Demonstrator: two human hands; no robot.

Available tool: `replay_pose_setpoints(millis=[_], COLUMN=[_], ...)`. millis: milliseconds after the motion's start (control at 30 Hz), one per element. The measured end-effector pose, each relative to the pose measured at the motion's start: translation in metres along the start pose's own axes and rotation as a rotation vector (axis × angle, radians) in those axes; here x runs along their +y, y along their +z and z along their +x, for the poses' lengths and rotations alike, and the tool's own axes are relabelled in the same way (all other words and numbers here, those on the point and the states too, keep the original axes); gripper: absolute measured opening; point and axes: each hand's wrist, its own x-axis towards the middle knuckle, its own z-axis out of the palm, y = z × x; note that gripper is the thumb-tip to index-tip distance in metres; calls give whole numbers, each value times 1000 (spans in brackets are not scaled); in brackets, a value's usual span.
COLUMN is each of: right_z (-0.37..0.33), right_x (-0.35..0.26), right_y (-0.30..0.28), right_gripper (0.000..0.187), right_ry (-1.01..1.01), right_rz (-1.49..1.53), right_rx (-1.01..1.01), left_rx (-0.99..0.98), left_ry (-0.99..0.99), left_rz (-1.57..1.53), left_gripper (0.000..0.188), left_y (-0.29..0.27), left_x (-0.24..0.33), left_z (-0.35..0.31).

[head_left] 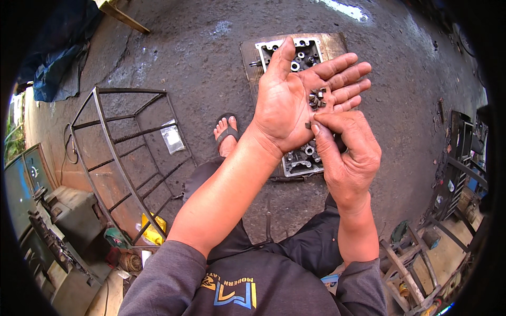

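Note:
My left hand [282,102] is palm up, its fingers stretched out flat. A small heap of dark metal valve collets [317,98] rests on it near the base of the fingers. Thumb and forefinger of my right hand [349,152] are pinched together over the heel of that palm. At their tips shows a single small valve collet [308,125]. Below both hands, a metal cylinder head [307,151] lies on the ground, its middle hidden behind my left palm and my right fingers.
Flattened cardboard [333,43] lies under the cylinder head. A black metal frame [113,139] stands on the left, with a clear plastic packet [172,138] beside it. A yellow bag [153,228] sits at its foot. Wooden stand [408,266] at lower right.

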Motion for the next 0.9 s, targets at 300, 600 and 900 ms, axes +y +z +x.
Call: replay_pose_setpoints(millis=[300, 600, 900], right_z=[6, 11, -28], right_x=[7, 12, 173], right_y=[-11, -28, 19], right_gripper=[23, 12, 13], right_ry=[-127, 74, 560], right_rz=[-135, -53, -131], right_rx=[-130, 35, 0], left_rx=[17, 4, -59], left_ry=[4, 67, 245], left_rz=[93, 20, -100], left_gripper=[97, 93, 82], left_y=[-3, 0, -4], left_x=[-1, 12, 74], left_z=[0, 0, -10])
